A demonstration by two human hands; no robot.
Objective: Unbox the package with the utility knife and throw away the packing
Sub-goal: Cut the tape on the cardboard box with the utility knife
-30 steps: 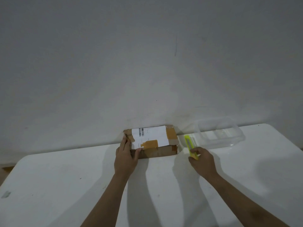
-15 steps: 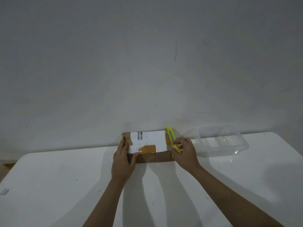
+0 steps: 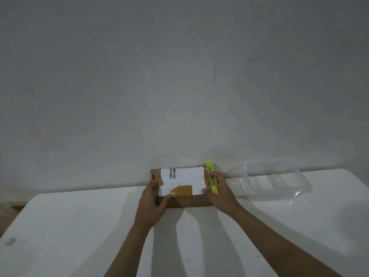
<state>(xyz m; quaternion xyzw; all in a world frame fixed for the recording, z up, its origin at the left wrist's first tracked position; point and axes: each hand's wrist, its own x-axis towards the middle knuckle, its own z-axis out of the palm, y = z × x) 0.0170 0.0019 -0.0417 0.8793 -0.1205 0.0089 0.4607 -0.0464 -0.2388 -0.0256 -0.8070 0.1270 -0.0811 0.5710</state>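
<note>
Taped cardboard package (image 3: 182, 183) sits at the back of the white desk (image 3: 79, 226) against the wall. Left hand (image 3: 152, 201) grips its left end, right hand (image 3: 220, 193) has fingers curled round a yellow utility knife (image 3: 212, 179) at the right edge. Clear plastic container (image 3: 277, 181) just beside.

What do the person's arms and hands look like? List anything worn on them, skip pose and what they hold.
Both forearms are bare as far as the picture's lower edge: no sleeves show. The left hand and right hand wear no gloves. No watch, bracelet or ring is visible on either, though the light is dim and small items could be missed. No markings or tattoos can be made out.
</note>
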